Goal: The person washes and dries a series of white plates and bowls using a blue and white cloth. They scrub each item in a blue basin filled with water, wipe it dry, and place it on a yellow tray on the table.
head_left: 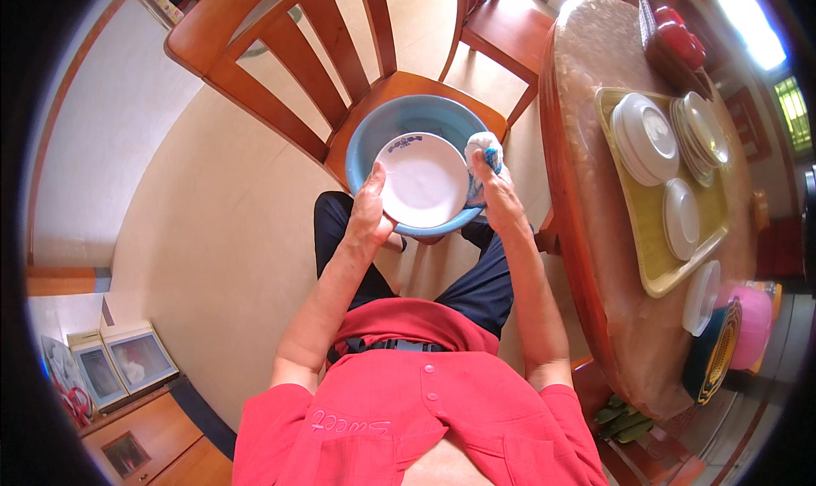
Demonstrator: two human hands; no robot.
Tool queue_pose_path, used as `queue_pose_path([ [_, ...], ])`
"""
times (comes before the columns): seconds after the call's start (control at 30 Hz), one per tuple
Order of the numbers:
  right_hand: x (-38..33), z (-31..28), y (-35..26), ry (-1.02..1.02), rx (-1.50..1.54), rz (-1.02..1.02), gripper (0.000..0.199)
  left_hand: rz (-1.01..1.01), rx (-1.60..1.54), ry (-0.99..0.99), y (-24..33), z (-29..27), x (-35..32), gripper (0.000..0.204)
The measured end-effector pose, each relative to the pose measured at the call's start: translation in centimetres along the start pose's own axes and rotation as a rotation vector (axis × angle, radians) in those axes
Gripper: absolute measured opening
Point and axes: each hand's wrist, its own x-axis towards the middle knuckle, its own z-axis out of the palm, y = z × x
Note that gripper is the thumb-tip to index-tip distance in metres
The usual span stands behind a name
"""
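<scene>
Plate [423, 180] tilts slightly over the blue basin [365, 136], its white face up and a small dark blue pattern near its far rim. The basin sits on the chair [405, 85]; whether the plate touches it anywhere, I cannot tell. The left grip [371, 215] is closed on the plate's left edge, thumb along the rim, fingers mostly hidden below. The right grip [500, 195] is closed on a bunched white-and-blue cloth [483, 144] at the plate's right edge — how much of the rim it also takes is hidden.

The step in hand looks like wiping, probably around the rim. The next move seems to call for a steady left hold while the cloth passes along the edge and over the face — light pressure, so the plate does not slip. To the right, on the table [582, 231], a yellow tray [639, 231] carries stacked white dishes [648, 137].
</scene>
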Motion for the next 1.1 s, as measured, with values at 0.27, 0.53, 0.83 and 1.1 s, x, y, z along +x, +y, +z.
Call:
queue_pose_path([
  [0.27, -1.4, 3.8, -1.1, 0.031, -0.689, -0.532, 0.049, 0.044, 0.090, -0.108, -0.2, 0.2, 0.2, 0.043],
  [0.53, -3.0, 6.0, -0.3, 0.050, -1.306, -0.671, 0.088, -0.025, -0.053, -0.230, -1.8, 0.1, -0.1, 0.056],
  [0.83, -2.4, 6.7, 1.5, 0.163, -1.276, -0.573, 0.056, 0.051, 0.015, -0.150, -1.6, 1.1, -1.4, 0.051],
  [1.1, -1.9, 6.8, 2.4, -0.062, -1.092, -0.992, 0.031, 0.063, 0.071, -0.087, -1.4, 0.9, 0.2, 0.055],
])
